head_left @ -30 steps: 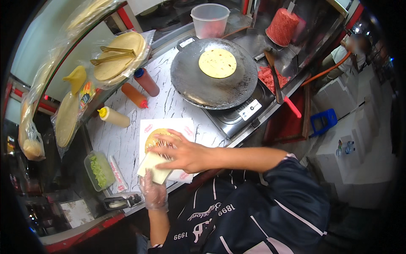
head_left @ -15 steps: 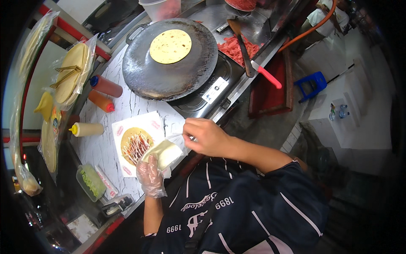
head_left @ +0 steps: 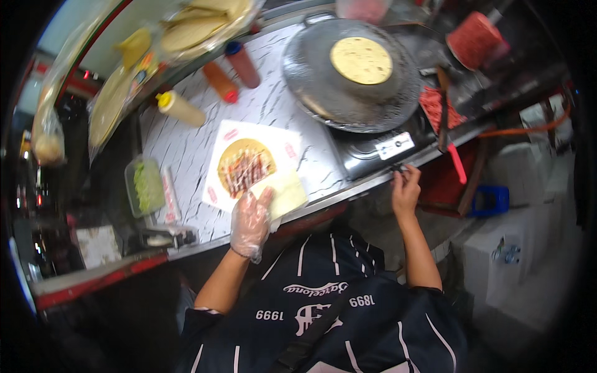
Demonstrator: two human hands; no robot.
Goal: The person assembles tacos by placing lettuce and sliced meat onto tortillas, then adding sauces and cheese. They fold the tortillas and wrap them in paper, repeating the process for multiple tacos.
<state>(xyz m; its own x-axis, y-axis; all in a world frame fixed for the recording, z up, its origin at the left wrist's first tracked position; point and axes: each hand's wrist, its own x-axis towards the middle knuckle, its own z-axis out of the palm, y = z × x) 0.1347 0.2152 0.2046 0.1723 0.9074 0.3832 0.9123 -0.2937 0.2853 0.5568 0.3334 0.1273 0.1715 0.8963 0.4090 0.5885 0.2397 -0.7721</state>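
A round tortilla [head_left: 244,166] topped with dark filling and sauce streaks lies open on a white paper sheet [head_left: 273,140] on the marbled counter [head_left: 186,155]. My left hand [head_left: 250,221], in a clear glove, holds a pale yellowish sheet [head_left: 287,193] at the counter's near edge, just beside the tortilla. My right hand [head_left: 405,189] is bare and reaches up to the front of the stove [head_left: 382,149], its fingers pinched on a small dark knob [head_left: 398,168]. On the stove a wide dark pan [head_left: 311,87] holds a plain tortilla [head_left: 360,60].
A yellow squeeze bottle [head_left: 180,109] and two orange-red bottles [head_left: 219,81] stand behind the paper. A tub of green shreds [head_left: 146,186] sits at the left. Bagged tortillas [head_left: 193,28] lie at the back. Red meat [head_left: 438,109] and a red-handled spatula [head_left: 457,161] are right of the pan.
My right hand left the tortilla and moved right to the stove's knob. My left hand still holds the pale sheet at the counter's near edge. The view has shifted.
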